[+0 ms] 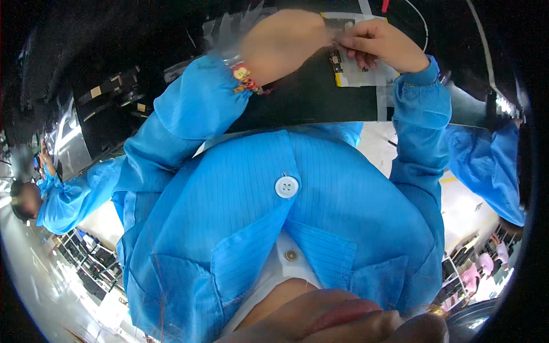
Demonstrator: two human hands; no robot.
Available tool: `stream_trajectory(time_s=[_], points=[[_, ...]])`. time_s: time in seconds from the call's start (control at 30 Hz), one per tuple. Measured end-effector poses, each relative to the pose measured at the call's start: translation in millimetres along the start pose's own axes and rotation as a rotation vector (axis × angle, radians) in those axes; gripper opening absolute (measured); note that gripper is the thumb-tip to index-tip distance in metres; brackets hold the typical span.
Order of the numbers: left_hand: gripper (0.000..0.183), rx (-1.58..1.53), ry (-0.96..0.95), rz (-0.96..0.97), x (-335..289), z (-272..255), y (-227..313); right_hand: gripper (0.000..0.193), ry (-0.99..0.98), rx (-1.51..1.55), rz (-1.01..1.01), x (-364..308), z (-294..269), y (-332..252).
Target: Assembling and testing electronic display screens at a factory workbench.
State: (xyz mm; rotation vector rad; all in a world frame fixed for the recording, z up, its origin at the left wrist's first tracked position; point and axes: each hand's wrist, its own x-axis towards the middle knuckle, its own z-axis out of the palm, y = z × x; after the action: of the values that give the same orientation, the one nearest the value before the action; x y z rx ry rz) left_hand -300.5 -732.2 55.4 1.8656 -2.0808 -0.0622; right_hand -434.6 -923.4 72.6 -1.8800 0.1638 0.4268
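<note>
My right hand (pixel 384 44) is above a flat silvery-grey rectangular part (pixel 366 79) with yellow edges and small dark components along its left side. Its thumb and forefinger are pinched together at the part's left side, on something too small to make out. My left hand (pixel 289 41) reaches in from the left, with its fingertips close to those of the right. Motion smears it, and its fingers cannot be made out. The flat part lies on a dark work surface (pixel 303 103).
Crumpled clear plastic (pixel 220 31) lies beyond my left wrist. Dark parts with small tan pieces (pixel 111 86) lie farther left. A white cable (pixel 424 26) curves at the far right, near a red object (pixel 385 6). Co-workers' blue sleeves (pixel 86 194) show on both sides.
</note>
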Motion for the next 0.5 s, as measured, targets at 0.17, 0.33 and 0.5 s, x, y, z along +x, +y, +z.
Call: stream_trajectory(time_s=[0.17, 0.33, 0.5], points=[[0.062, 0.186, 0.194, -0.272, 0, -43, 4, 0.028, 0.011, 0.011, -0.031, 4, 4, 3], [0.07, 0.006, -0.098, -0.52, -5, -48, -8, 0.025, 0.102, -0.105, -0.04, -1, -1, 9], [0.062, 0.092, 0.131, -0.227, -17, -36, -9, 0.026, 0.122, -0.174, -0.03, -6, -6, 19]])
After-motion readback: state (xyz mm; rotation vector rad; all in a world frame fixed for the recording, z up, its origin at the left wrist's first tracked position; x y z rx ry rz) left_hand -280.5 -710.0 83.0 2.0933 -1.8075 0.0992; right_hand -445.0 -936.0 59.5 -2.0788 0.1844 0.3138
